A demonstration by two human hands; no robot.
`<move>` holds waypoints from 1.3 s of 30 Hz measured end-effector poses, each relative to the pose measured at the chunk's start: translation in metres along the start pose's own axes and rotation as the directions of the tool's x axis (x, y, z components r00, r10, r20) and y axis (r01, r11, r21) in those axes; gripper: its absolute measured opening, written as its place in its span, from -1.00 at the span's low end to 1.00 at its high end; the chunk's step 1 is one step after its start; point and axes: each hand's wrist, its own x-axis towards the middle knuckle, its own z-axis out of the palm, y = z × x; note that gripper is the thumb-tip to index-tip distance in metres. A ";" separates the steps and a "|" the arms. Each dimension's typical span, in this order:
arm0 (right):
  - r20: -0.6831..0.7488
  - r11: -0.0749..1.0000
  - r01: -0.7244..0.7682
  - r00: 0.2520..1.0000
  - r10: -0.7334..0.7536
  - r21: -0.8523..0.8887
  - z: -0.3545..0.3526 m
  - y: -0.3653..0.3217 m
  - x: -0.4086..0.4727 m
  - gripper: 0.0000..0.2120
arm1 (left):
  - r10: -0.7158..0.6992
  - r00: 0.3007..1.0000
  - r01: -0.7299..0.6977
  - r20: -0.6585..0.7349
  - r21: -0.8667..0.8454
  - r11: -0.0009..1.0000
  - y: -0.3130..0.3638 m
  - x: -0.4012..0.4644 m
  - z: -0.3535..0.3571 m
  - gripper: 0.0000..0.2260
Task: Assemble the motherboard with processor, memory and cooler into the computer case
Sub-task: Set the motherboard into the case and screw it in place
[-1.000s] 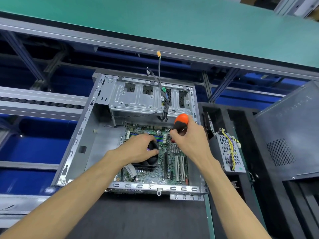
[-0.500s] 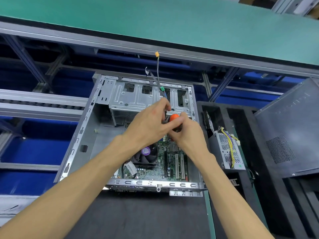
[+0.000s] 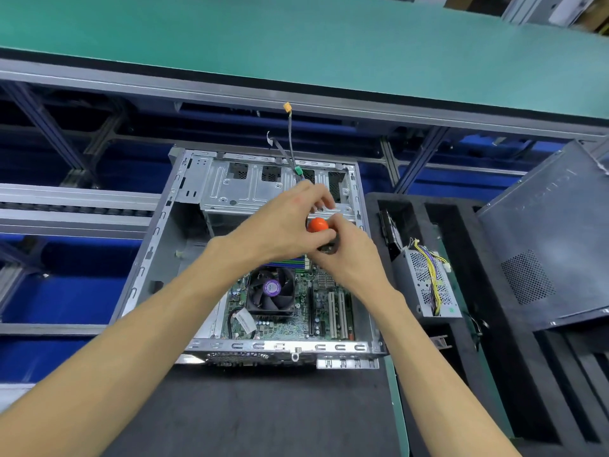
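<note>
An open grey computer case (image 3: 155, 232) lies flat in front of me. Inside it sits the green motherboard (image 3: 290, 324) with a black cooler fan (image 3: 272, 290) and memory sticks (image 3: 288, 261) partly hidden under my hands. My right hand (image 3: 349, 258) grips an orange-capped screwdriver (image 3: 317, 224), held upright over the board's upper right part. My left hand (image 3: 283, 222) is above the board beside it, thumb against the screwdriver handle, fingers curled near the cap. The screwdriver tip is hidden.
Cables with orange (image 3: 287, 107) and green (image 3: 299, 170) connectors rise from the drive cage (image 3: 250, 186). A power supply (image 3: 425, 282) with yellow wires rests in black foam (image 3: 461, 357) on the right, next to a grey side panel (image 3: 553, 239). A green shelf (image 3: 329, 44) overhangs behind.
My left hand has left the cooler fan and risen to the screwdriver handle beside my right hand. The fan is now uncovered.
</note>
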 end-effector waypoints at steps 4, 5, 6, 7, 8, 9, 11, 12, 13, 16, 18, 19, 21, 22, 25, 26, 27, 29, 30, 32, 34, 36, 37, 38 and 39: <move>0.002 0.999 0.017 1.000 -0.017 -0.043 0.002 0.000 -0.001 -0.62 | -0.038 0.997 0.046 -0.060 0.136 0.990 0.003 0.003 -0.001 -0.84; 0.003 1.000 0.022 1.000 -0.022 -0.019 0.001 0.000 -0.001 -0.63 | -0.022 0.999 0.025 -0.029 0.123 0.992 0.004 0.003 -0.003 -0.90; 0.002 1.000 0.030 1.000 -0.030 0.000 0.001 0.001 -0.001 -0.64 | 0.001 1.000 -0.003 0.013 0.100 0.995 0.006 0.004 -0.005 -0.92; 0.001 0.999 0.040 0.999 -0.040 0.005 0.000 0.001 -0.002 -0.65 | 0.027 0.998 -0.031 0.061 0.066 0.997 0.007 0.003 -0.006 -0.87; 0.001 0.999 0.048 0.999 -0.048 -0.001 -0.001 0.000 -0.002 -0.65 | 0.049 0.993 -0.053 0.107 0.029 0.998 0.008 0.003 -0.006 -0.81; 0.004 0.999 0.053 0.999 -0.053 -0.011 -0.001 0.000 -0.002 -0.66 | 0.061 0.989 -0.062 0.135 0.004 0.998 0.010 0.002 -0.006 -0.78; 0.016 0.998 0.050 0.999 -0.050 -0.039 -0.001 0.000 -0.001 -0.68 | 0.041 0.993 -0.046 0.107 0.046 0.998 0.013 0.002 -0.002 -0.78; 0.019 0.998 0.053 0.998 -0.052 -0.046 0.000 -0.001 -0.001 -0.67 | 0.022 0.997 -0.029 0.072 0.101 0.994 0.012 0.002 0.001 -0.77; 0.020 0.997 0.060 0.998 -0.059 -0.040 0.000 -0.002 -0.001 -0.65 | 0.008 0.999 -0.014 0.043 0.150 0.989 0.012 0.003 0.002 -0.77; 0.030 0.997 0.078 0.997 -0.078 0.014 -0.002 -0.002 -0.002 -0.65 | 0.028 0.997 -0.040 0.074 0.168 0.985 0.014 0.005 -0.001 -0.86; 0.040 0.997 0.061 0.997 -0.063 0.044 -0.004 0.001 -0.003 -0.68 | 0.054 0.989 -0.074 0.137 0.152 0.986 0.012 0.006 -0.003 -0.78; 0.043 0.997 0.049 0.998 -0.051 0.051 -0.005 0.002 -0.003 -0.68 | 0.053 0.987 -0.073 0.149 0.127 0.989 0.011 0.006 -0.004 -0.75; 0.044 0.999 0.016 0.999 -0.017 0.038 -0.004 0.003 -0.001 -0.69 | 0.027 0.993 -0.037 0.115 0.086 0.996 0.011 0.005 -0.003 -0.76; 0.044 1.000 0.001 0.999 -0.002 0.023 -0.003 0.002 0.000 -0.71 | -0.003 0.997 -0.004 0.079 0.091 0.996 0.010 0.004 -0.002 -0.75; 0.043 0.999 0.044 0.998 -0.043 -0.031 -0.002 -0.002 0.000 -0.63 | -0.039 0.999 0.035 0.020 0.166 0.986 0.009 0.006 -0.001 -0.81; 0.042 0.998 0.063 0.997 -0.062 -0.022 -0.002 -0.002 -0.001 -0.63 | -0.020 0.999 0.011 0.050 0.174 0.985 0.009 0.007 -0.002 -0.84; 0.037 0.998 0.066 0.997 -0.067 0.009 -0.004 -0.001 -0.002 -0.66 | 0.000 0.996 -0.015 0.091 0.168 0.986 0.008 0.008 -0.003 -0.82; 0.034 0.997 0.045 0.998 -0.047 0.063 -0.006 0.001 -0.002 -0.69 | 0.018 0.989 -0.038 0.146 0.130 0.991 0.008 0.007 -0.005 -0.76; 0.036 0.998 0.040 0.998 -0.042 0.057 -0.005 0.001 -0.001 -0.67 | 0.015 0.990 -0.031 0.143 0.112 0.993 0.009 0.007 -0.006 -0.77; 0.039 0.999 0.035 0.999 -0.034 -0.008 -0.003 -0.001 0.000 -0.61 | -0.027 0.995 0.018 0.091 0.098 0.995 0.009 0.007 -0.004 -0.77; 0.038 0.998 0.046 0.998 -0.044 -0.047 0.000 -0.002 0.001 -0.61 | -0.052 0.997 0.044 0.049 0.150 0.988 0.011 0.007 -0.003 -0.83; 0.040 0.997 0.069 0.997 -0.067 -0.033 0.000 0.001 0.000 -0.69 | -0.025 0.996 0.009 0.088 0.176 0.984 0.012 0.008 -0.005 -0.90; 0.039 0.998 0.068 0.997 -0.068 -0.010 -0.001 0.003 0.000 -0.73 | -0.008 0.993 -0.012 0.117 0.166 0.986 0.012 0.008 -0.005 -0.85; 0.041 0.998 0.061 0.997 -0.062 0.023 -0.003 0.004 0.001 -0.74 | -0.001 0.990 -0.019 0.140 0.143 0.989 0.013 0.008 -0.006 -0.80; 0.048 0.997 0.055 0.997 -0.058 0.053 -0.004 0.004 0.001 -0.70 | -0.008 0.989 -0.009 0.146 0.114 0.993 0.014 0.007 -0.006 -0.80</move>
